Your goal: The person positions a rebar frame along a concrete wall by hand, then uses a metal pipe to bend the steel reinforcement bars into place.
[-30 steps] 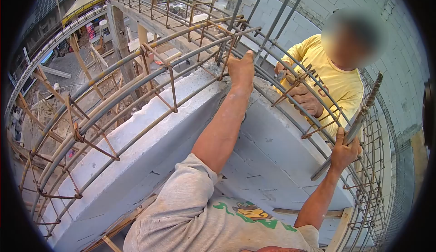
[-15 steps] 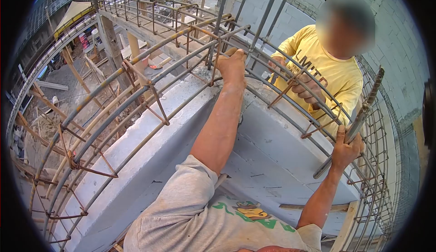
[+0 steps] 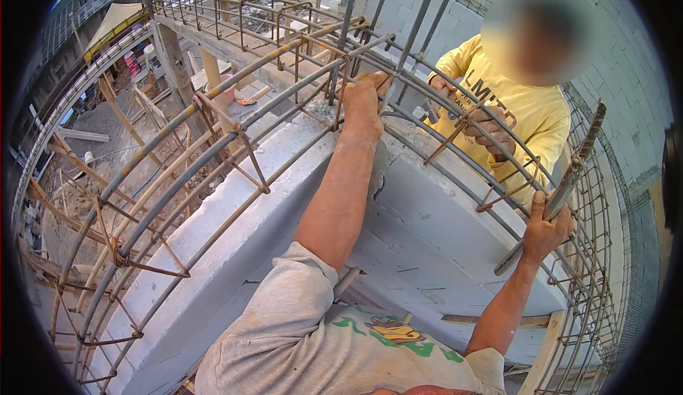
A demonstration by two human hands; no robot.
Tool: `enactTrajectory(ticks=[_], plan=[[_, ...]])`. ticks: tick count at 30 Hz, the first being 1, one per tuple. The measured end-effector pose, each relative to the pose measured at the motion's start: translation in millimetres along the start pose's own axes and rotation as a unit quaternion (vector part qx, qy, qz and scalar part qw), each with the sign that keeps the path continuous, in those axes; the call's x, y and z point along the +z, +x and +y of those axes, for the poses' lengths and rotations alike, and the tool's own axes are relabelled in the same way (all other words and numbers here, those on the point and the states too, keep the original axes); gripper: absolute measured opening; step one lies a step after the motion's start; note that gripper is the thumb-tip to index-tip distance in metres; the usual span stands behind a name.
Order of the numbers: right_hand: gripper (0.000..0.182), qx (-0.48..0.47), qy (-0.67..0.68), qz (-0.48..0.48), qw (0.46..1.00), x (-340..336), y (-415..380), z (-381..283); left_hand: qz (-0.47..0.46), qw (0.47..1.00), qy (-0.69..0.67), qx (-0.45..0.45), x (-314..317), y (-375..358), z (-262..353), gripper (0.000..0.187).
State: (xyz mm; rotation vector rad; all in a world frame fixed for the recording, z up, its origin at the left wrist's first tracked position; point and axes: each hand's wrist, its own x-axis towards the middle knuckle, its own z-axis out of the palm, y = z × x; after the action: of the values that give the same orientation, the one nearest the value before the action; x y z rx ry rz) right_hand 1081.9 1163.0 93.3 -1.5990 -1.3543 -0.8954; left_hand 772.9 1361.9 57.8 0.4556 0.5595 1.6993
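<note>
My left hand [image 3: 364,107] is raised to the corner of the rebar cage [image 3: 306,85], closed around a bar beside the upright rods. Its fingertips are partly hidden. On the right, my right hand [image 3: 546,228] is wrapped around a thick steel bar [image 3: 569,174]. This bar slants up to the right, its rough upper end above the cage and its lower end in front of the pale block wall [image 3: 455,217]. Long horizontal rebars pass close by that hand. Both arms reach up past my grey printed shirt [image 3: 284,324].
Across the cage stands a co-worker in a yellow shirt [image 3: 526,117], one hand [image 3: 491,132] at the bars and a metal tool [image 3: 429,109] by the other. Rusty stirrups [image 3: 117,253] jut out at left. Upright rods [image 3: 420,18] rise at the corner. Timber props [image 3: 171,67] stand below.
The view has shifted slightly. The co-worker's metal tool shows more clearly, and their hands are a little to the right. Both my hands keep their grip.
</note>
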Motion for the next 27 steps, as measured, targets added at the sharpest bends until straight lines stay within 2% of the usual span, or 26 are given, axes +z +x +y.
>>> enactTrajectory(ticks=[4,7,10,13,14,16,19,21,23,26,27], plan=[[0.037,0.006,-0.003,-0.014,1.0,-1,0,3,0.03,0.999,-0.003,0.027,7,-6,-1,0.028],[0.038,0.024,-0.003,-0.005,1.0,3,-1,5,0.089,0.989,0.007,0.114,4,7,-19,0.039],[0.038,0.036,-0.002,-0.019,0.999,2,-2,6,0.069,0.986,0.1,0.116,13,-33,0,0.053],[0.037,0.039,0.008,-0.019,0.999,2,-2,6,0.06,0.979,0.07,0.184,11,-55,-16,0.059],[0.037,0.043,0.009,-0.022,0.999,1,-1,5,0.04,0.966,0.155,0.202,4,-66,-21,0.058],[0.035,0.056,0.03,-0.022,0.998,0,0,2,-0.002,0.918,0.318,0.238,-15,-92,-26,0.056],[0.035,0.043,0.012,-0.03,0.999,-1,0,6,-0.035,0.824,0.435,0.362,-42,-122,-10,0.045],[0.035,0.021,0.001,-0.013,1.0,-1,1,3,-0.01,0.777,0.487,0.399,-54,-133,15,0.035],[0.036,-0.004,-0.015,0.004,1.0,0,1,4,0.043,0.695,0.573,0.432,-58,-143,43,0.033],[0.039,0.011,-0.005,-0.001,1.0,-1,2,0,0.098,0.612,0.676,0.398,-70,-140,60,0.036],[0.04,0.009,-0.007,-0.006,1.0,-3,2,0,0.083,0.598,0.698,0.385,-73,-140,61,0.037]])
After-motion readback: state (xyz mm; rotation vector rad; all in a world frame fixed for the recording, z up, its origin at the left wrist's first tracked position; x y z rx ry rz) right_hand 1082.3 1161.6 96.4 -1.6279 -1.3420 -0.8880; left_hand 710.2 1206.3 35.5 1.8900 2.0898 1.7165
